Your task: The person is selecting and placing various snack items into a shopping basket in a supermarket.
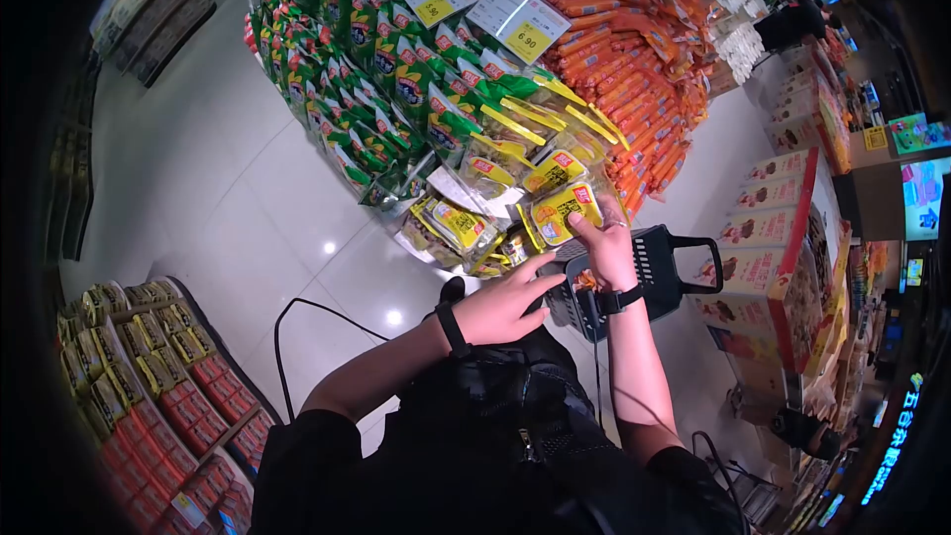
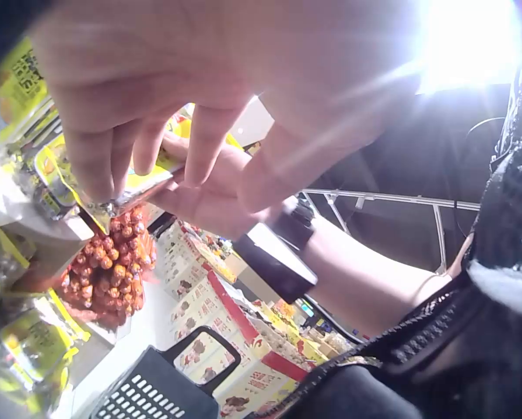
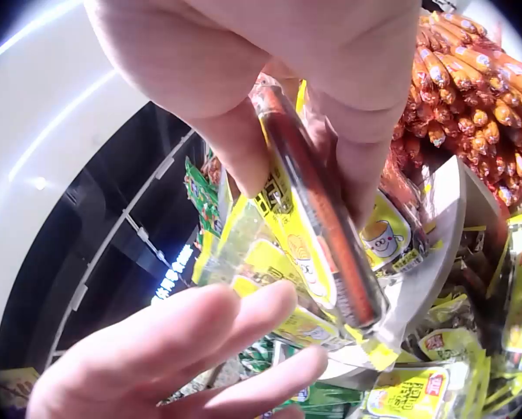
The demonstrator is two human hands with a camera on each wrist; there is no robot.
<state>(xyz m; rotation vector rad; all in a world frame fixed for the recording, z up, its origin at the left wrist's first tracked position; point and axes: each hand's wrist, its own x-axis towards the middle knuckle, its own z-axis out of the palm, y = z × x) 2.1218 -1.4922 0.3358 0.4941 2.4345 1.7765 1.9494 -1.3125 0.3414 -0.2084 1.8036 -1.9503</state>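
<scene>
Packet (image 1: 561, 218) with a yellow printed front is where we begin: it is at the near edge of the display, above similar yellow packets (image 1: 461, 225), and we cannot tell whether it touches them. Our right hand (image 1: 609, 253) grips it, thumb on one face and fingers on the other; we judge that this pinch leaves most of the print uncovered and readable. In the right wrist view its narrow side shows reddish-brown contents. Our left hand (image 1: 505, 307) grasps nothing that we can see, its fingers stretched out and apart just beside the packet, perhaps to steady it. Around the yellow stock, green bags (image 1: 406, 84) lie in rows on the left and orange sticks (image 1: 614, 59) pile up on the right, probably grouped by kind so each is easy to find. Price cards (image 1: 520, 20) stand among them, likely raised to stay legible. A dark basket (image 1: 659, 263) sits beyond our right wrist, its support hidden, and printed cartons (image 1: 763, 228) are stacked farther right.
</scene>
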